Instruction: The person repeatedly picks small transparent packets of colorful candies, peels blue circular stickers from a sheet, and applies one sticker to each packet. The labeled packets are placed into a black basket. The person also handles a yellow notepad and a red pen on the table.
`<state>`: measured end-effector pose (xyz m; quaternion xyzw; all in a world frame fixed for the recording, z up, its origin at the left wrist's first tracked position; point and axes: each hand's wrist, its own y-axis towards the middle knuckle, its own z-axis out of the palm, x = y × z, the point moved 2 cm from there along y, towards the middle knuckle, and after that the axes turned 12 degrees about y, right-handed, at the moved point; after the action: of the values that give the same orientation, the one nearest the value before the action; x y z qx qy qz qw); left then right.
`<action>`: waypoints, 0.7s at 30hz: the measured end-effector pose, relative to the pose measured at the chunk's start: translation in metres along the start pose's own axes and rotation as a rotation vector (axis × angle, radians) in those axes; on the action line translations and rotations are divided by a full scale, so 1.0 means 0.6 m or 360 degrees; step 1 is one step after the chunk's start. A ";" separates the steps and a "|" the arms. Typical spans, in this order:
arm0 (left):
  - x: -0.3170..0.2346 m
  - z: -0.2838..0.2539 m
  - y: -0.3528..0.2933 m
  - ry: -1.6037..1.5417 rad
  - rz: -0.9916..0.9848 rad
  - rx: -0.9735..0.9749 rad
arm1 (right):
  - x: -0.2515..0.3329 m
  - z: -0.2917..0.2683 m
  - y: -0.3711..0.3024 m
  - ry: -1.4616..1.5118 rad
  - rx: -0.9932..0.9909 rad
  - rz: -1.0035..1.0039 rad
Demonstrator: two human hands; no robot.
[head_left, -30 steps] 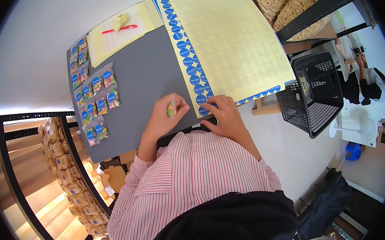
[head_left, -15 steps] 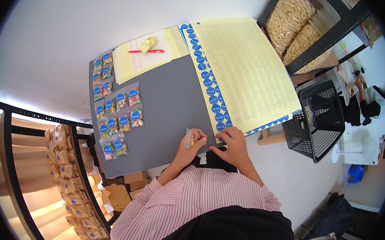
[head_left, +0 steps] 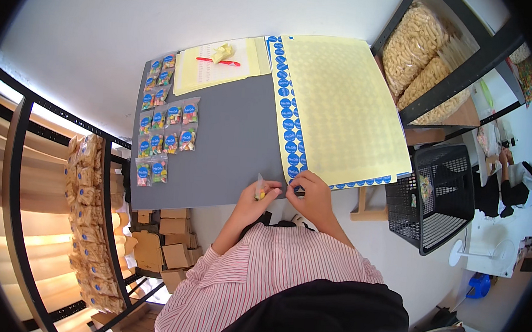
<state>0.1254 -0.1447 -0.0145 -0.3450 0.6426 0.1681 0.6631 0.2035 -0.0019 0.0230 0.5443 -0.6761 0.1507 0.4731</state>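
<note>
My left hand is closed around a small clear bag with colourful candy in it, just above the table's near edge. Beside it, my right hand has thumb and fingertips drawn together at the near left corner of the sticker sheet. What sits between those fingertips is too small to make out. Round blue stickers run along the sheet's left and near edges, and a pale yellow backing sheet covers the rest. Several filled candy bags with blue round stickers lie in rows on the left of the grey table.
Yellowish papers lie at the back with a red pen-like tool and a crumpled yellow piece. A black crate stands right of the table. Shelves hold large snack bags at right and brown packets at left.
The view has shifted, so the table sits differently in it. My right hand's fingers have gone from resting spread on the sheet's corner to a pinch. The left hand keeps the candy bag.
</note>
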 end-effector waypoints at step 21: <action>0.001 0.042 0.023 -0.0141 0.0010 -0.0209 | -0.028 -0.042 0.013 0.0078 0.0145 -0.0147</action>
<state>0.1349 -0.1183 -0.0198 -0.3780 0.6014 0.2271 0.6662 0.2080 0.0290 0.0246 0.5921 -0.6308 0.1728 0.4708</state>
